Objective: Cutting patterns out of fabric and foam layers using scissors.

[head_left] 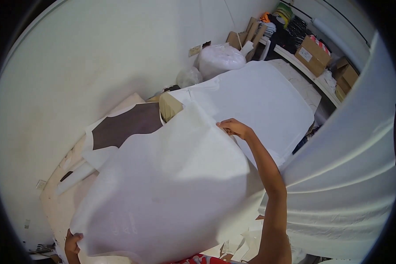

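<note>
The left hand point(72, 243), at seven o'clock, has its grip closed on the near corner of a large white sheet point(171, 189). The right hand point(234, 128), near centre, pinches the far edge of the same sheet. The sheet hangs lifted and spread over the worktop point(61, 200); judged mid-lay, with alignment over the stack the next requirement. At ten o'clock a brown cut piece point(125, 125) lies on white layers. At three o'clock a white fabric roll point(352, 167) crowds the right arm. Cardboard boxes point(313, 55) stand at one o'clock.
</note>
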`<move>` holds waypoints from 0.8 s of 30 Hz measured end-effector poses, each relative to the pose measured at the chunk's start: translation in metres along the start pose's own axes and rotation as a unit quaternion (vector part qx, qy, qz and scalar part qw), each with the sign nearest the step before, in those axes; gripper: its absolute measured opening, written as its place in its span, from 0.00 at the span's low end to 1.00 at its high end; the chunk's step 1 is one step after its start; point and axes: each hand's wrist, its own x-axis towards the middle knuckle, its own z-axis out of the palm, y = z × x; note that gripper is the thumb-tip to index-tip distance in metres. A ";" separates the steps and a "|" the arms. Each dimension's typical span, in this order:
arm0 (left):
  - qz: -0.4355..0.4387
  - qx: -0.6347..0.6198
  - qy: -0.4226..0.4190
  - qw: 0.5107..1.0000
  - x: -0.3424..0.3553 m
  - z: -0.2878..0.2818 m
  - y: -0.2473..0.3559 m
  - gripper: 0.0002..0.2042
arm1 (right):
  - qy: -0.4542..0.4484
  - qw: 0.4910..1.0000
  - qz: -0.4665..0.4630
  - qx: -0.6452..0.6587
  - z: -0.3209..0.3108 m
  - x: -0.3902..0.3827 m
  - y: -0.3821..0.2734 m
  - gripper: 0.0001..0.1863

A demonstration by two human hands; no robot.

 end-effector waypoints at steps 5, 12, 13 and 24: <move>-0.013 -0.011 0.048 0.999 -0.002 -0.009 -0.014 0.33 | -0.075 0.934 -0.075 0.341 0.013 -0.003 0.007 0.25; 0.017 -0.087 0.039 0.995 -0.009 0.021 -0.023 0.35 | 0.078 0.951 -0.290 0.072 -0.064 -0.014 -0.054 0.32; 0.053 -0.141 0.028 0.988 -0.013 0.032 -0.026 0.35 | 0.156 0.956 -0.246 0.007 -0.077 -0.012 -0.058 0.31; -0.036 -0.029 -0.010 0.999 -0.018 0.072 -0.039 0.29 | 0.319 0.878 -0.055 -0.354 -0.066 0.061 0.039 0.32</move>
